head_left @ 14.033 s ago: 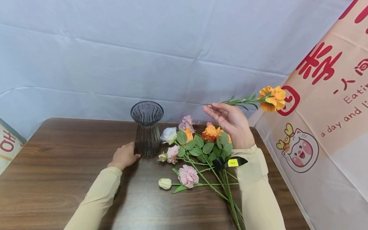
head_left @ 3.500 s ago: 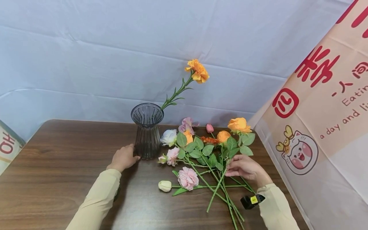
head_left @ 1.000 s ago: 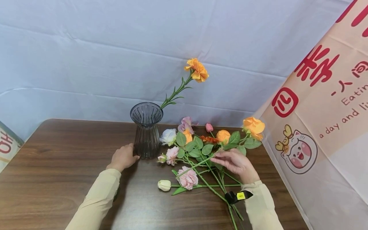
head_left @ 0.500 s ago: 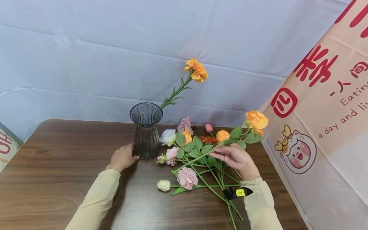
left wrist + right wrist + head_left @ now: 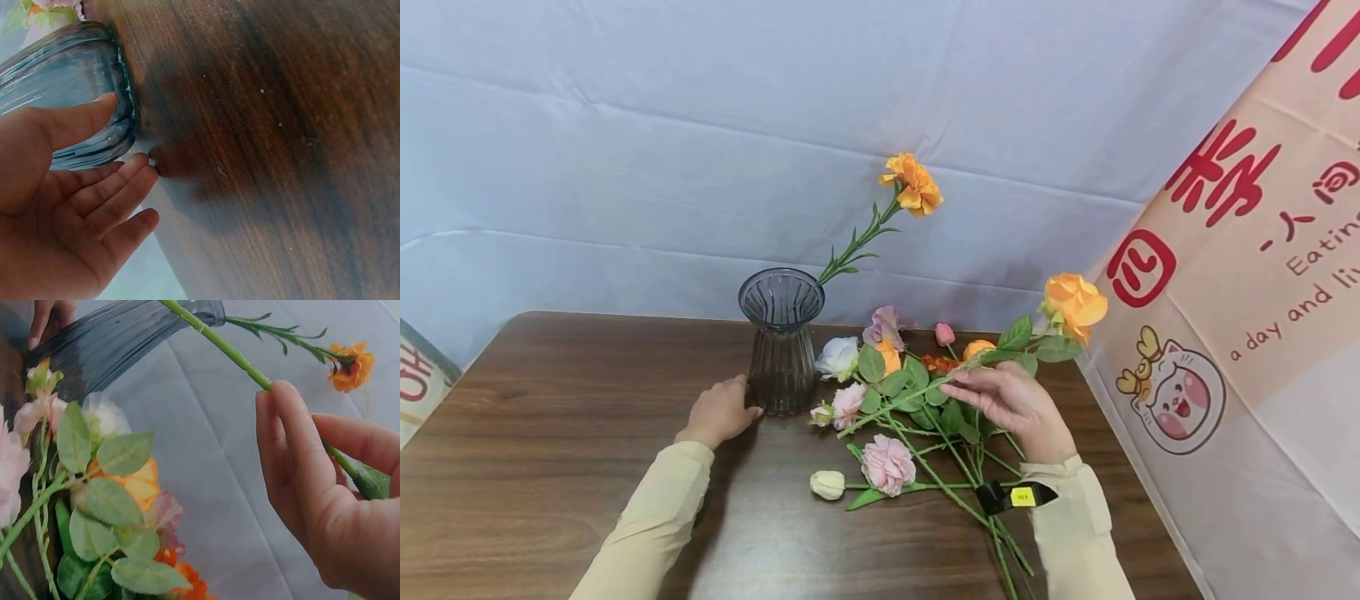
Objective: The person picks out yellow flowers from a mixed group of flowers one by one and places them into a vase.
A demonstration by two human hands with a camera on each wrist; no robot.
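My left hand [image 5: 718, 412] holds the base of a grey ribbed glass vase [image 5: 782, 371]. In the left wrist view the thumb lies on the glass [image 5: 62, 81] and the other fingers bend along its far side. One orange carnation-like flower [image 5: 913, 185] leans to the right out of the vase mouth. My right hand [image 5: 1018, 408] pinches the green stem [image 5: 228, 350] of an orange rose [image 5: 1075, 304] between thumb and fingers. The rose's bloom points up and right, while its bare stem end slants down left over the other flowers.
Right of the vase lie a white rose [image 5: 837, 358], a purple flower [image 5: 883, 325], a pink tulip [image 5: 944, 333], pink blooms [image 5: 887, 464] and a white tulip [image 5: 827, 485], their stems crossing. A pale cloth wall [image 5: 625, 183] stands behind the wooden table [image 5: 550, 433]; a printed banner [image 5: 1247, 275] is at right.
The orange carnation-like flower went from my right hand into the vase. My right hand then took the orange rose, raised it and swung its stem end left. The left hand stayed at the vase.
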